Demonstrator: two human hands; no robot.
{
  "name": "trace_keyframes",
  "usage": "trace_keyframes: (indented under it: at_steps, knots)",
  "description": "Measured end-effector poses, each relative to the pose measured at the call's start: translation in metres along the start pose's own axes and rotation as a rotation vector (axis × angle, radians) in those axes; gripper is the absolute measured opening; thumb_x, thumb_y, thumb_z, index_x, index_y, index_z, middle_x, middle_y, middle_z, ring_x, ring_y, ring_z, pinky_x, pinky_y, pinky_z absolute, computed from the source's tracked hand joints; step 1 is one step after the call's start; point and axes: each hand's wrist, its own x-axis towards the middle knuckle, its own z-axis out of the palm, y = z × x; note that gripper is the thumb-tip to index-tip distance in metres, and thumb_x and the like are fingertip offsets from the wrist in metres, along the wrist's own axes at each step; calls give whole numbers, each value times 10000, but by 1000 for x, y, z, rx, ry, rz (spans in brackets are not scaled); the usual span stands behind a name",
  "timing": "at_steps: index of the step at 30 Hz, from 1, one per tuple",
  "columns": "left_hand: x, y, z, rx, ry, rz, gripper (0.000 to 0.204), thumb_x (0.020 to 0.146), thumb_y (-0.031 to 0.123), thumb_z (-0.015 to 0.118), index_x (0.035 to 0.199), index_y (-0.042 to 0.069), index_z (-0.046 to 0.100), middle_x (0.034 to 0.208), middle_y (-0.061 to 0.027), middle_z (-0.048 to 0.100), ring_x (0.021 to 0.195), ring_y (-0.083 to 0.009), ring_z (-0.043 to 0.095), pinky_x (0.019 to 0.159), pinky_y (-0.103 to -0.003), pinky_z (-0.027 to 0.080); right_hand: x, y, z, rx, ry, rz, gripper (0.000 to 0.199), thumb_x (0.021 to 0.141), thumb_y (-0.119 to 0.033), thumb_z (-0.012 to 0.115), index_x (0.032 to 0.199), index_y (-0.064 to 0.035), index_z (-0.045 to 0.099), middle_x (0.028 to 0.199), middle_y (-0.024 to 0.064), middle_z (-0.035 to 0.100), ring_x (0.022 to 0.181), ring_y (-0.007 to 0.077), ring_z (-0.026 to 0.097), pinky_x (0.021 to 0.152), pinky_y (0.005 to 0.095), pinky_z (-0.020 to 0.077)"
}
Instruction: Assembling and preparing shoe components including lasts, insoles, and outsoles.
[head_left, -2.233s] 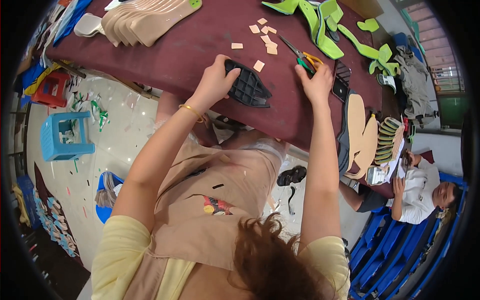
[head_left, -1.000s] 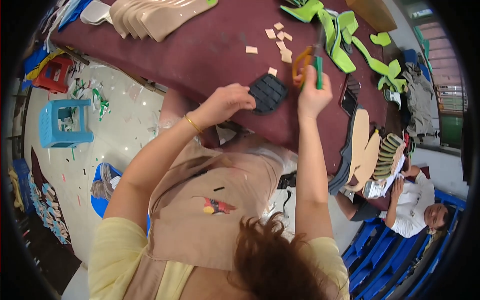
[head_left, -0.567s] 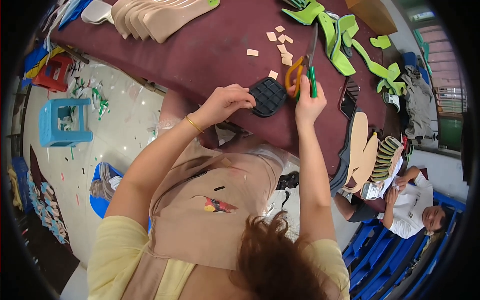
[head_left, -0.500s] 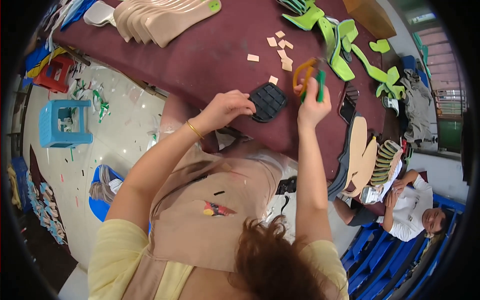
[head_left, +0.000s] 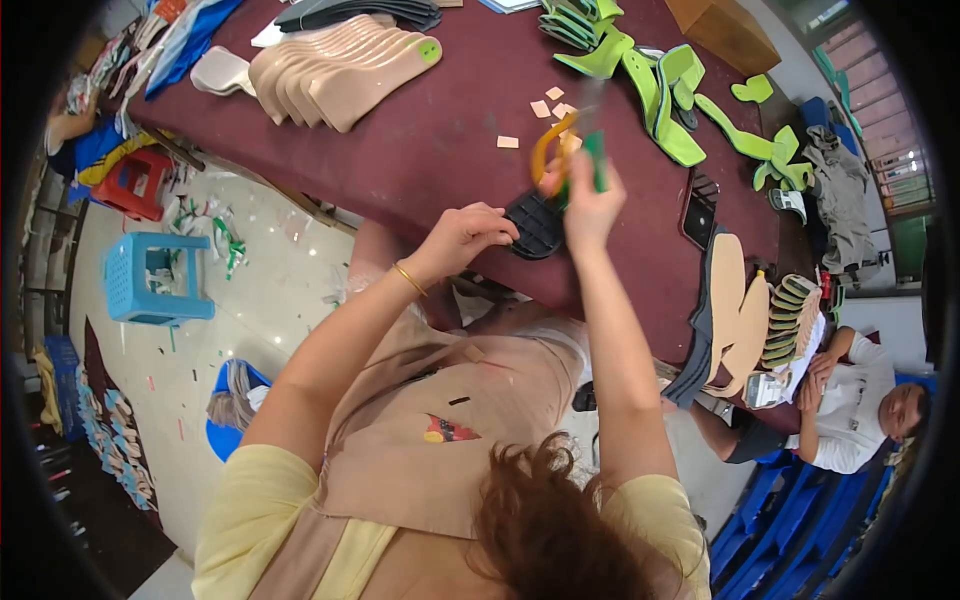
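One scissors point(head_left: 566, 158), one black sole point(head_left: 533, 222)

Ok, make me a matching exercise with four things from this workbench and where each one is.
Things:
1. scissors
2. black sole piece
3. tan insoles
4. blue stool

Places:
A. on the floor
B. stacked at the table's far left
C. in the right hand
D. under the left hand, on the table edge

Pairs: 1-C, 2-D, 3-B, 4-A

— Where does the sole piece point(head_left: 535, 222) lie?
— On the desk point(head_left: 440, 150), near its front edge, between both hands.
— And the insoles point(head_left: 335, 65)?
— Stacked far left; foam straps point(head_left: 665, 95) lie far right, scraps point(head_left: 550, 108) between.
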Motion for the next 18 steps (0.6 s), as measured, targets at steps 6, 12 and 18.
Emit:
trace_keyframes:
  at_steps: [6, 12, 18]
  knots:
    - [-3, 0, 0, 60, -11, -76, 93, 796, 36, 657, 888, 41, 668, 814, -63, 662, 820, -206, 623, 945, -346, 468, -17, -11, 9, -16, -160, 298, 233, 882, -184, 622, 777, 23, 614, 599, 62, 620, 493, 102, 590, 475, 249, 475]
    - [4, 9, 5, -105, 67, -201, 119, 839, 101, 647, 949, 67, 678, 820, -76, 645, 763, -153, 603, 771, -260, 484, 50, 6, -48, -998, -195, -141, 341, 840, -352, 641, 926, -23, 610, 712, 133, 634, 693, 301, 633, 622, 405, 496]
    - [44, 63, 23, -370, 335, -366, 177, 874, 101, 611, 961, -41, 673, 827, -29, 674, 754, -55, 575, 700, -210, 468, 18, -23, -60, -507, -201, -225, 371, 911, -362, 540, 1049, -22, 596, 1029, 157, 596, 1023, 312, 536, 909, 374, 403]
